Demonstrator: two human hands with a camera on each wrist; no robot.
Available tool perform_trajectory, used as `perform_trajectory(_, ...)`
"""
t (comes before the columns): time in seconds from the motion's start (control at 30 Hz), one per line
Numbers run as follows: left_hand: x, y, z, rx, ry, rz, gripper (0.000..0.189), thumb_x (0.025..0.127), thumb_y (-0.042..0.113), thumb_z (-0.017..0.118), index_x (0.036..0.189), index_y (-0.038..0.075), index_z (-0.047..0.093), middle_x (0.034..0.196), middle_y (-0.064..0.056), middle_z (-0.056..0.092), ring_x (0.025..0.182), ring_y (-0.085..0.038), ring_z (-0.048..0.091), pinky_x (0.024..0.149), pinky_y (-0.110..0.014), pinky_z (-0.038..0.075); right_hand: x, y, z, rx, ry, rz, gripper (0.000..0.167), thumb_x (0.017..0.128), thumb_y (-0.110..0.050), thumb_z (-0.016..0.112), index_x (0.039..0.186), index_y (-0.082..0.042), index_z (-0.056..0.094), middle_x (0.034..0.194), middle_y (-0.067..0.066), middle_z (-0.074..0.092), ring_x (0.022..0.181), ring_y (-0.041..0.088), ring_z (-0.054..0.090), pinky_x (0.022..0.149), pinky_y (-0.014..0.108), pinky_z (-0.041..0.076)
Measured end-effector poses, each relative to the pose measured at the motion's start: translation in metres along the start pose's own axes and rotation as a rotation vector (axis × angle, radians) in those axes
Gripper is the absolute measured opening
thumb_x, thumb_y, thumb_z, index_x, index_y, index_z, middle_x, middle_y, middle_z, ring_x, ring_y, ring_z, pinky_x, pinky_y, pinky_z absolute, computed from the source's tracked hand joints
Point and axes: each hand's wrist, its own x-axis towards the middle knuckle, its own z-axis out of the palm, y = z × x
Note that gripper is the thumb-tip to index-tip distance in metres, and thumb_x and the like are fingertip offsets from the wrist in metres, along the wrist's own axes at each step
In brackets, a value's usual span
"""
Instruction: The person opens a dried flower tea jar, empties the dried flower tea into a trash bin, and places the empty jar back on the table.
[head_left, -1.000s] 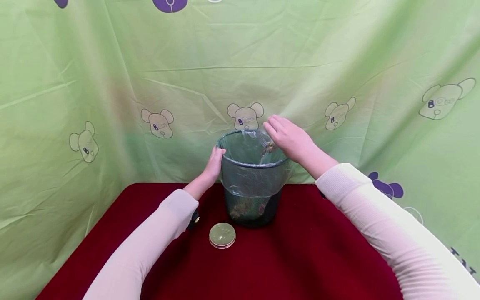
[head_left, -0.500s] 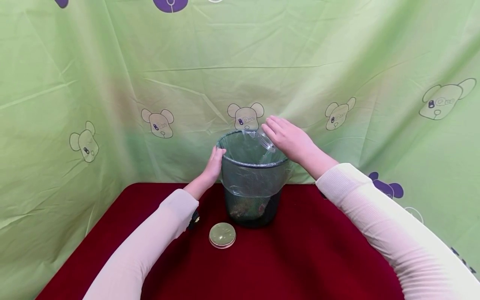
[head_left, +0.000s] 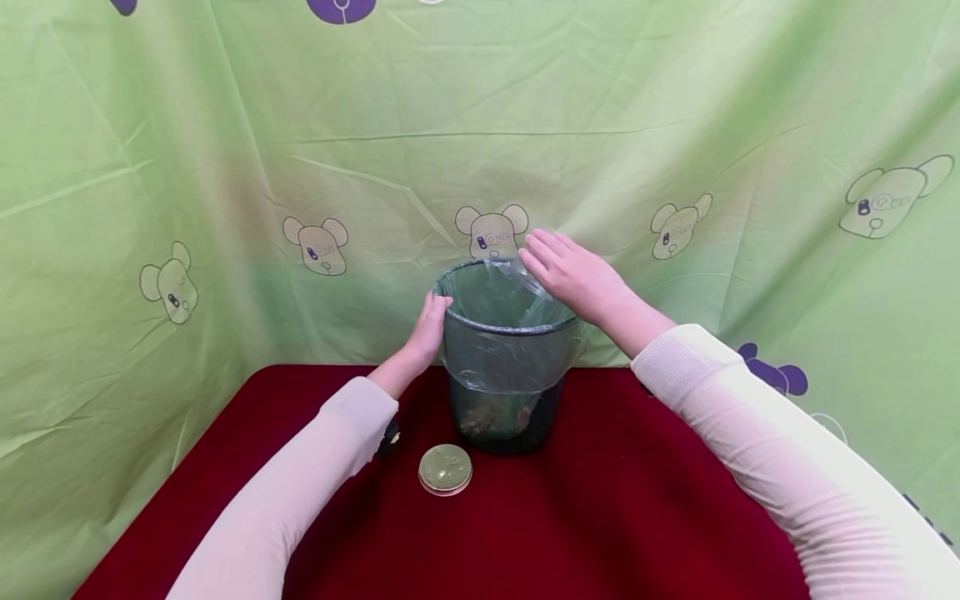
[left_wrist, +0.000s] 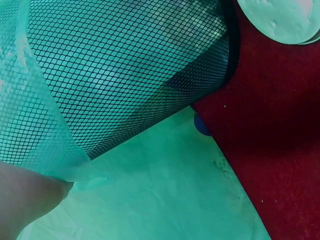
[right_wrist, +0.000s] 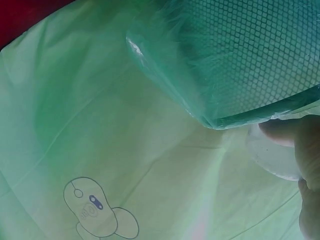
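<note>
In the head view a black mesh wastebasket (head_left: 504, 367) with a clear bag liner stands upright on the red cloth. My left hand (head_left: 427, 331) grips its rim on the left side, thumb over the edge. Above the right part of the opening, my right hand (head_left: 573, 279) holds a clear jar (right_wrist: 272, 157) tipped mouth down; fingers hide most of it. Its round bottom shows beside the fingers in the right wrist view. A round gold-coloured lid (head_left: 446, 469) lies flat in front of the wastebasket. Some brownish and reddish waste (head_left: 491, 417) shows through the lower mesh.
The red cloth (head_left: 637, 500) covers the table, whose far edge meets a green patterned curtain (head_left: 390, 167). A small dark object (head_left: 388, 437) is partly hidden by the left sleeve. The bag liner (left_wrist: 30, 100) is folded down outside the rim.
Brown clumped stuff seen at the jar's mouth a second ago has dropped out of sight into the wastebasket. The right hand has shifted slightly left; the left hand stays on the rim.
</note>
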Motion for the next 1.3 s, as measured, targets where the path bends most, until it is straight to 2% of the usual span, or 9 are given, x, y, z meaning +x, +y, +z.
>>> perform_trajectory(0.17, 0.000, 0.000, 0.000, 0.005, -0.004, -0.007, 0.057, 0.091, 0.037, 0.036, 0.135, 0.001, 0.036, 0.138, -0.018, 0.038, 0.128, -0.030, 0.033, 0.109, -0.044, 0.024, -0.001, 0.000, 0.001, -0.025, 0.014, -0.021, 0.048, 0.085, 0.015, 0.056, 0.133, 0.009, 0.049, 0.135, 0.028, 0.048, 0.129, 0.041, 0.042, 0.106, 0.048, 0.034)
perform_trajectory(0.33, 0.000, 0.005, 0.000, 0.008, -0.014, -0.051, 0.059, 0.092, 0.032, 0.035, 0.142, 0.001, 0.031, 0.145, -0.019, 0.033, 0.133, -0.030, 0.029, 0.111, -0.044, 0.021, 0.000, 0.001, 0.001, -0.078, 0.036, -0.056, 0.047, 0.086, 0.014, 0.058, 0.132, 0.008, 0.051, 0.134, 0.027, 0.050, 0.129, 0.040, 0.043, 0.105, 0.047, 0.036)
perform_trajectory(0.6, 0.001, 0.004, 0.000, 0.013, -0.014, -0.051, 0.059, 0.092, 0.032, 0.035, 0.141, 0.000, 0.031, 0.143, -0.019, 0.035, 0.131, -0.030, 0.031, 0.110, -0.044, 0.022, 0.003, 0.001, -0.001, -0.109, 0.053, -0.098, 0.042, 0.090, 0.009, 0.056, 0.131, 0.006, 0.054, 0.134, 0.026, 0.051, 0.128, 0.037, 0.044, 0.106, 0.046, 0.035)
perform_trajectory(1.03, 0.000, 0.005, 0.000, 0.014, -0.018, -0.057, 0.058, 0.093, 0.032, 0.034, 0.142, 0.000, 0.030, 0.143, -0.020, 0.035, 0.132, -0.031, 0.031, 0.110, -0.045, 0.022, 0.004, 0.002, 0.003, -0.197, 0.154, -0.225, 0.035, 0.091, 0.007, 0.053, 0.126, 0.005, 0.055, 0.131, 0.024, 0.053, 0.125, 0.035, 0.048, 0.105, 0.044, 0.036)
perform_trajectory(1.2, 0.000, 0.005, -0.001, 0.013, -0.025, -0.068, 0.060, 0.093, 0.034, 0.034, 0.143, 0.001, 0.030, 0.143, -0.019, 0.035, 0.132, -0.031, 0.031, 0.110, -0.047, 0.023, 0.005, 0.001, 0.002, -0.264, 0.163, -0.259, 0.033, 0.092, 0.005, 0.053, 0.125, 0.005, 0.056, 0.130, 0.022, 0.054, 0.126, 0.034, 0.048, 0.106, 0.043, 0.035)
perform_trajectory(1.23, -0.003, 0.011, -0.001, 0.012, -0.031, -0.073, 0.059, 0.094, 0.032, 0.034, 0.143, 0.000, 0.029, 0.143, -0.020, 0.034, 0.132, -0.032, 0.030, 0.110, -0.047, 0.023, 0.005, 0.001, 0.002, -0.275, 0.173, -0.265, 0.033, 0.092, 0.004, 0.054, 0.125, 0.005, 0.056, 0.129, 0.022, 0.055, 0.125, 0.034, 0.048, 0.106, 0.043, 0.035)
perform_trajectory(1.3, -0.003, 0.010, -0.001, 0.012, -0.028, -0.071, 0.059, 0.093, 0.032, 0.034, 0.143, 0.000, 0.030, 0.143, -0.020, 0.035, 0.131, -0.032, 0.031, 0.110, -0.047, 0.023, 0.004, 0.000, 0.003, -0.302, 0.194, -0.275, 0.032, 0.093, 0.004, 0.052, 0.125, 0.005, 0.056, 0.130, 0.022, 0.055, 0.126, 0.034, 0.048, 0.107, 0.043, 0.034)
